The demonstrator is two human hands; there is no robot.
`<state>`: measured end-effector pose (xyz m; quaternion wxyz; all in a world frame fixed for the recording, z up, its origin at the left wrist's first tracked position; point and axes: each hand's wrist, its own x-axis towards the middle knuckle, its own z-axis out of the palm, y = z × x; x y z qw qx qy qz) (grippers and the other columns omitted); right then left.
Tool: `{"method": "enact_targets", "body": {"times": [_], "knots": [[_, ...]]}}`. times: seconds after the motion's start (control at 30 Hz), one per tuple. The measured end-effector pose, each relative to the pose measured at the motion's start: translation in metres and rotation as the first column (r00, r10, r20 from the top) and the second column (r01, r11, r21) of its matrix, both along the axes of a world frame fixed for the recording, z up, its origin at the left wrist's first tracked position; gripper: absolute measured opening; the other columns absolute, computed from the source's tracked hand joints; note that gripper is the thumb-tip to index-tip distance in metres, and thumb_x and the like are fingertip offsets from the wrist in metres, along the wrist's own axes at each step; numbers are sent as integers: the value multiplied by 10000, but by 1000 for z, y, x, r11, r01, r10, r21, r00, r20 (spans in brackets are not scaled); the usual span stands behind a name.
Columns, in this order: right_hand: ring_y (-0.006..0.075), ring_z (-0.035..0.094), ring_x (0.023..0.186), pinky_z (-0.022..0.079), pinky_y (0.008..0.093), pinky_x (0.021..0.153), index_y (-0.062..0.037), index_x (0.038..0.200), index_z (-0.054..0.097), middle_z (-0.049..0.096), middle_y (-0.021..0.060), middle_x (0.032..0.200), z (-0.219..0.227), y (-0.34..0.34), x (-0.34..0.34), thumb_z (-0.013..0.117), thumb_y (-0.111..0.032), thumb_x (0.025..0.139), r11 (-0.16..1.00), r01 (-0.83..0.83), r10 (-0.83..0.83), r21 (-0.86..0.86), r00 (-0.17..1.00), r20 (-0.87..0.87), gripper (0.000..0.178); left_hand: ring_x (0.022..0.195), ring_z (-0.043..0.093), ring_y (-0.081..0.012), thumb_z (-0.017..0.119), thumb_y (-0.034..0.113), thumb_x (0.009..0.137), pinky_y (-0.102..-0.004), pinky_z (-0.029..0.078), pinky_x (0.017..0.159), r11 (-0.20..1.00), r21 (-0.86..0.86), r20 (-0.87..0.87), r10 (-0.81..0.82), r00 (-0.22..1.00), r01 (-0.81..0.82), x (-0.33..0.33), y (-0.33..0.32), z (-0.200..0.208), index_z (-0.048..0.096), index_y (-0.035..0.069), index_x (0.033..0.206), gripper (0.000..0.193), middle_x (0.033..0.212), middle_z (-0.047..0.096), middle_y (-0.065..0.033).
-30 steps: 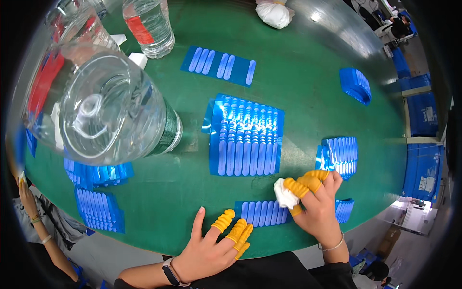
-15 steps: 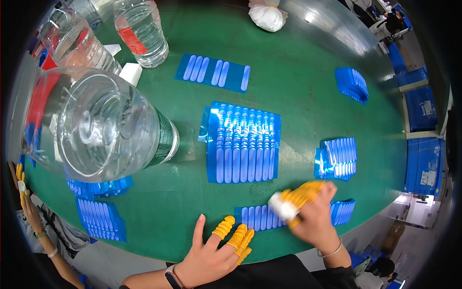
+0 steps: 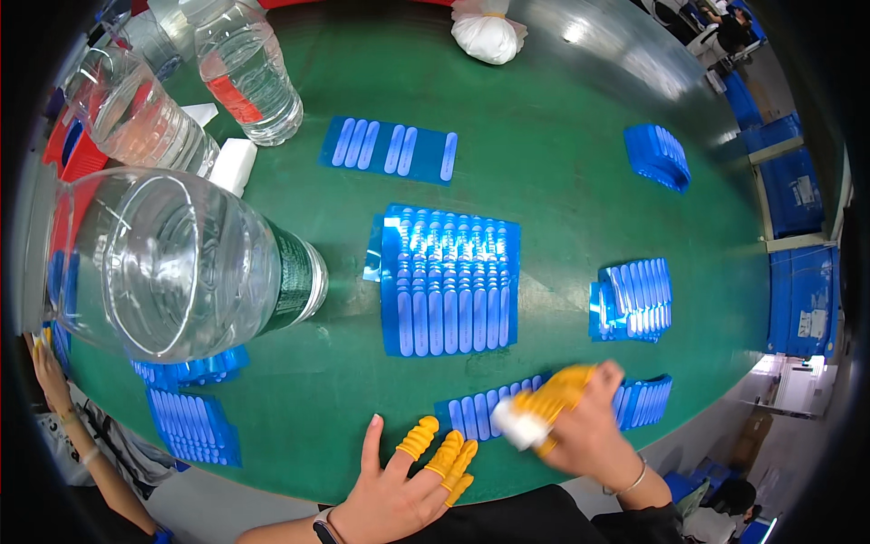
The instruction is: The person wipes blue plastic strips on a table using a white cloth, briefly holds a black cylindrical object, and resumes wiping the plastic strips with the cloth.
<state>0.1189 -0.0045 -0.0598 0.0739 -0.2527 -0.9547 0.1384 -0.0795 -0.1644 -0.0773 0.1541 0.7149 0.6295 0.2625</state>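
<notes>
My right hand, with yellow finger cots, is closed around a small white wad, blurred by motion. The wad is over a blue sheet strip bearing a row of pale lilac oblong pieces; the hand hides the strip's middle. My left hand lies open on the green table, its thumb and fingers spread, with yellow finger cots on several fingers. Its fingertips are at the strip's left end. Beyond both hands lies a larger blue stack of such sheets with the same pieces.
A large clear bottle stands close at left, with two more water bottles behind it. Other blue sheets lie on the table. A tied white bag sits at the back. Another person's arm reaches in at left.
My right hand has moved slightly down and left with the white wad. My left hand stays almost in place. The whole view has shifted slightly.
</notes>
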Motion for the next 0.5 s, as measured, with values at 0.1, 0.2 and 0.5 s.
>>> {"method": "enact_targets", "body": {"times": [0.1,0.2,0.5], "knots": [[257,532,944,289,516,841,-119,971,733,614,19,998,-4,24,10,842,-202,603,971,182,-177,157,983,-42,393,1262,506,-325,713,245,845,-712,249,1074,1000,-9,0,8,1000,-8,2,-1,1,666,77,1241,433,1291,584,-59],[251,548,992,298,520,858,-146,948,732,627,17,1027,9,-3,5,828,-189,600,993,-105,105,-53,994,-4,363,1263,507,-323,715,246,844,-710,251,1075,1000,-5,6,4,1000,-4,2,2,2,669,81,1237,429,1287,587,-55],[239,561,991,331,484,859,-151,997,737,627,11,1023,9,-2,20,805,-155,653,995,32,-42,-98,994,-98,351,1264,499,-320,722,261,839,-696,266,1074,1000,-10,-39,-6,999,5,3,3,2,683,100,1218,414,1266,593,-47]]}}
